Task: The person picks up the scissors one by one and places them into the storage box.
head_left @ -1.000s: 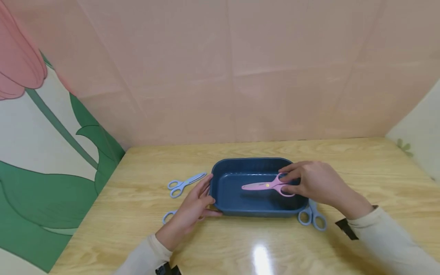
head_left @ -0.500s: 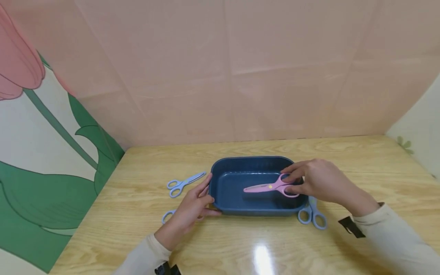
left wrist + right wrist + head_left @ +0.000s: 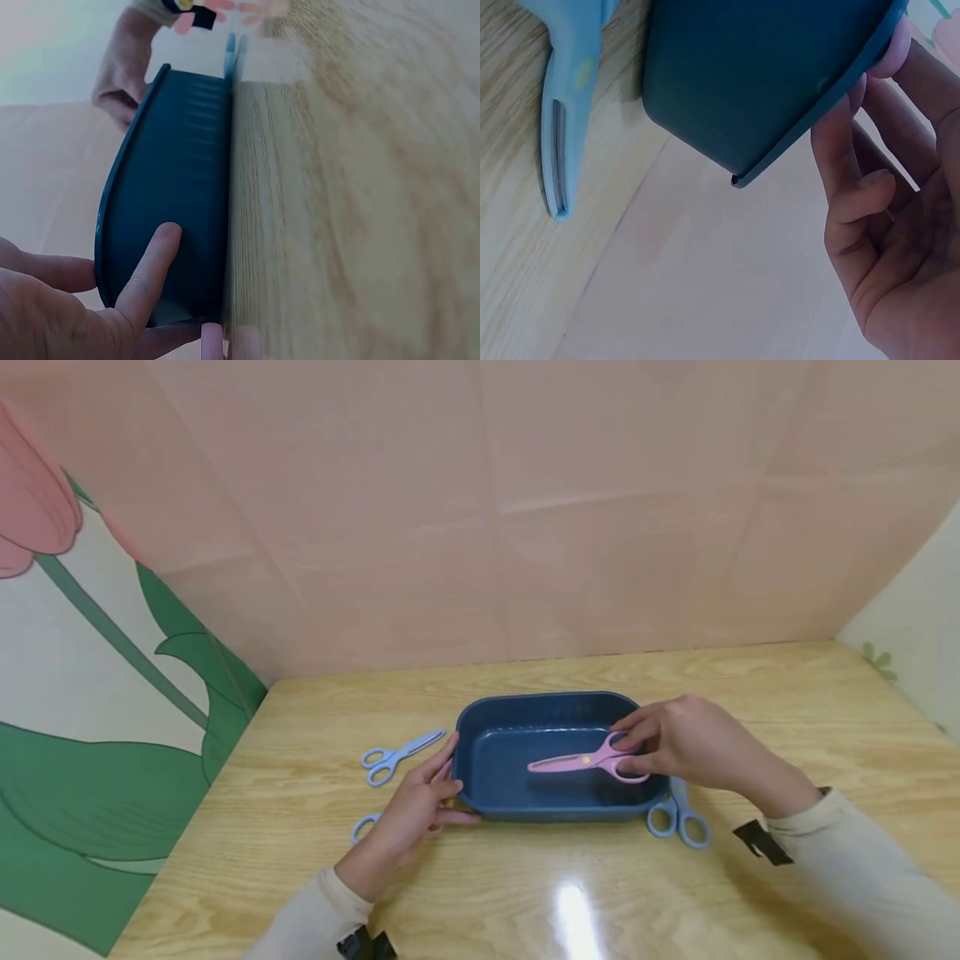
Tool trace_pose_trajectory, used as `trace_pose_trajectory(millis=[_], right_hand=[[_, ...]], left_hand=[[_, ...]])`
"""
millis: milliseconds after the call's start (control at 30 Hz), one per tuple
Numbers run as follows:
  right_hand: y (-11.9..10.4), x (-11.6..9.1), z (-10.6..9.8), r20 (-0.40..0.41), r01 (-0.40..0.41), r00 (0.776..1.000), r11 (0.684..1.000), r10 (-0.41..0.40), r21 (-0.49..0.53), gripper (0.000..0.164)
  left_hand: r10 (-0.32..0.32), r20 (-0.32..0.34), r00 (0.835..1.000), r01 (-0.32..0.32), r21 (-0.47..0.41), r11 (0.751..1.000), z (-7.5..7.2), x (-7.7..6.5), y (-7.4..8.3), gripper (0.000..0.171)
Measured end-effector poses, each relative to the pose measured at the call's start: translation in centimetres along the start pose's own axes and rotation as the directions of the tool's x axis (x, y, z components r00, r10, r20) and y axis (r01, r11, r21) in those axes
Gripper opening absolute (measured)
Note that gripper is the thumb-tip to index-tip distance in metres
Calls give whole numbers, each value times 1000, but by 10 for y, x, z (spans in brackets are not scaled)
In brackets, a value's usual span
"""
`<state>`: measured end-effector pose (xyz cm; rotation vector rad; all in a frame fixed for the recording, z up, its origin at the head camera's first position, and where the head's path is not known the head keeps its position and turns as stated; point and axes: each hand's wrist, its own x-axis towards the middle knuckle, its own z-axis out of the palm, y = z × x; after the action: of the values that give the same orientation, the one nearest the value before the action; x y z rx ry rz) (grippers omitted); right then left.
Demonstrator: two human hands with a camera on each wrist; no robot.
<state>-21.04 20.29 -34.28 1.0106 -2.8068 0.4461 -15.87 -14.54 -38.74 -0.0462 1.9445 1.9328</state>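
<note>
My right hand (image 3: 693,747) pinches a pair of pink scissors (image 3: 570,764) by the handle loops. The scissors are over the dark blue box (image 3: 555,816), with the blades pointing left above its floor. In the right wrist view, pink loops (image 3: 892,52) show beyond the rim, and the blades are hidden. My left hand (image 3: 420,797) rests against the box's left end with fingers spread. One straight finger (image 3: 154,266) lies along the outer wall in the left wrist view, and another touches the rim.
Blue scissors (image 3: 401,758) lie left of the box, and another blue loop (image 3: 363,828) shows partly behind my left wrist. Blue scissors (image 3: 678,818) lie by the box's right end. A pink piece (image 3: 212,341) is by the box's left end. A pink-covered wall (image 3: 480,527) stands behind the table.
The head view has tilted slightly. The pink scissors shift a little to the right, then back left, still in my right hand. My left hand keeps its place on the box.
</note>
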Motion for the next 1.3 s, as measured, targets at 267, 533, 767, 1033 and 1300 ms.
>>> trace_pose_trajectory(millis=[267, 533, 767, 1033, 1300], right_hand=[[-4, 2, 4, 49, -13, 999, 1000, 15, -23, 19], [-7, 1, 7, 61, 3, 998, 999, -1, -45, 17], [-9, 1, 11, 74, 3, 997, 997, 3, -79, 16], [-8, 1, 16, 60, -8, 998, 995, 14, -96, 15], [-9, 0, 17, 30, 21, 999, 992, -18, -126, 16]], left_hand=[[-4, 1, 1000, 4, 13, 1000, 0, -1, 1, 69], [0, 2, 1000, 0, 6, 1000, -1, -1, 0, 70], [1, 7, 1000, -1, 5, 1000, -1, -1, 0, 69], [5, 0, 1000, -5, 0, 1000, 0, 1, 0, 70], [8, -6, 1000, -8, -9, 1000, 1, 1, -1, 70]])
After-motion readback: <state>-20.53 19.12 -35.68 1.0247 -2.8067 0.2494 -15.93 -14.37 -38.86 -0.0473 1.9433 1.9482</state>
